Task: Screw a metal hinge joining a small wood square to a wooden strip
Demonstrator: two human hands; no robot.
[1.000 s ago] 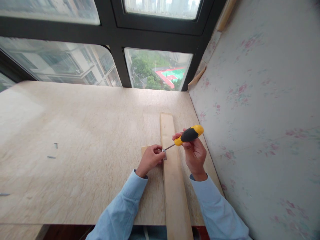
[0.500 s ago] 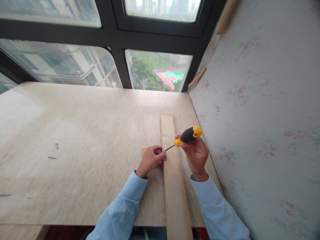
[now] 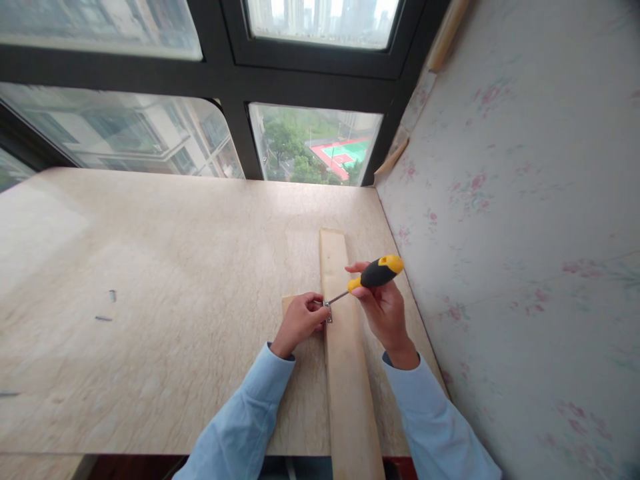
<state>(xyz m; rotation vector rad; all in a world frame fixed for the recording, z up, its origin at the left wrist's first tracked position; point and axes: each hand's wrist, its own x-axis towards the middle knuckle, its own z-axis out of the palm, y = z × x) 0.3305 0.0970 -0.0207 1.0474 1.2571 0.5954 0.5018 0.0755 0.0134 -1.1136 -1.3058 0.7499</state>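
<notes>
My right hand [image 3: 384, 313] grips a screwdriver [image 3: 377, 271] with a black and yellow handle, its forefinger lifted off. The shaft slants down to the left, and its tip meets a small metal bracket [image 3: 329, 313] at the left edge of a long wooden board [image 3: 347, 380]. My left hand [image 3: 300, 321] is closed, with thumb and fingertips pinching at the bracket. Whether a screw is also between those fingers is hidden. Behind the left hand, a corner of a smaller wooden piece [image 3: 287, 304] shows beside the board.
Two screws [image 3: 113, 295] lie on the marbled tabletop [image 3: 175, 267] to the left, with another thin metal piece [image 3: 9, 394] at the far left edge. A papered wall [image 3: 500, 233] rises close on the right. Dark window frames [image 3: 310, 73] stand behind. The board overhangs the front edge.
The right hand has turned on the screwdriver handle, and its forefinger has stretched out from it. The tip stays at the bracket. My left hand keeps its place.
</notes>
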